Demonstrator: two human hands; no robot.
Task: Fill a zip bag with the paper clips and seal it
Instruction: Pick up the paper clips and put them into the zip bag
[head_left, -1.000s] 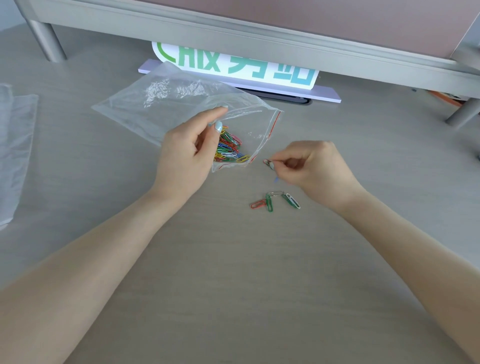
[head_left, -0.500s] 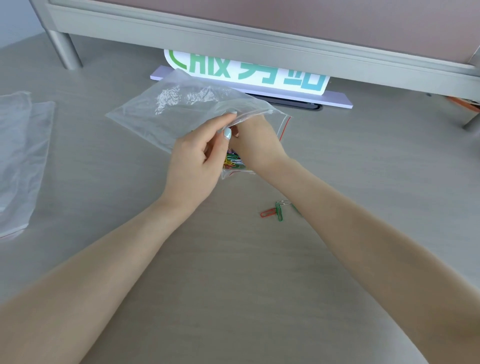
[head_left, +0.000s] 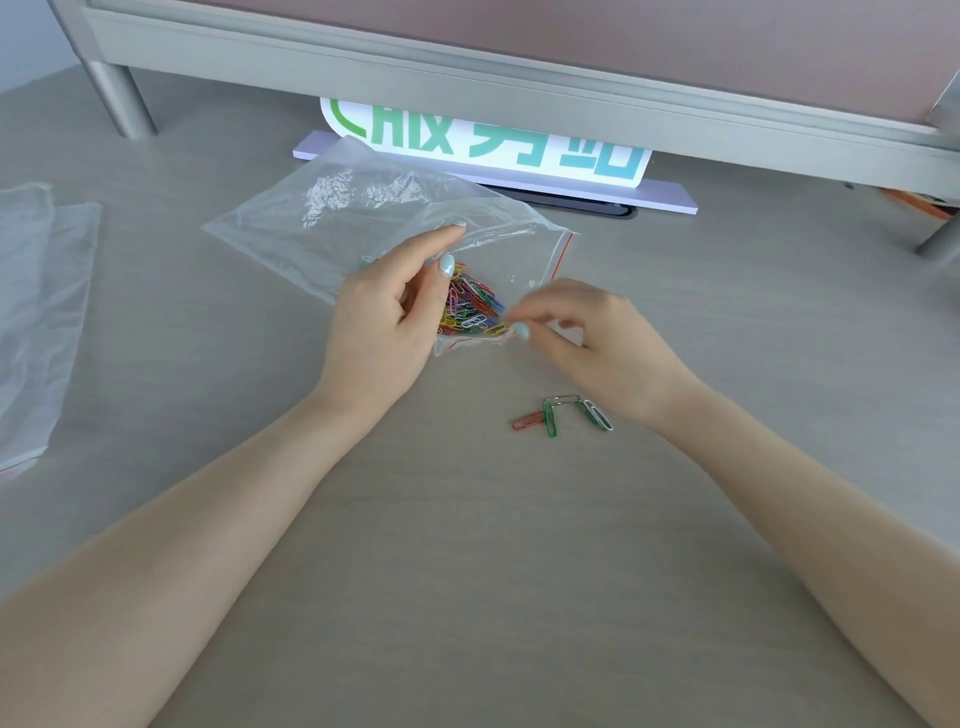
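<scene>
Midway through filling, the left hand (head_left: 384, 332) pinched the zip bag (head_left: 363, 223) mouth open over its paper clips (head_left: 470, 306) mid-counter, while the right hand (head_left: 587, 338), fingers loosely curled and apparently empty, needed to collect about 5 loose clips (head_left: 561, 415) nearby.

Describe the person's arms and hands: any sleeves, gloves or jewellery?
Both forearms are bare, with no sleeves in view. The left hand and right hand wear no gloves, rings or watch. The nails on the fingers are painted pale blue.
</scene>
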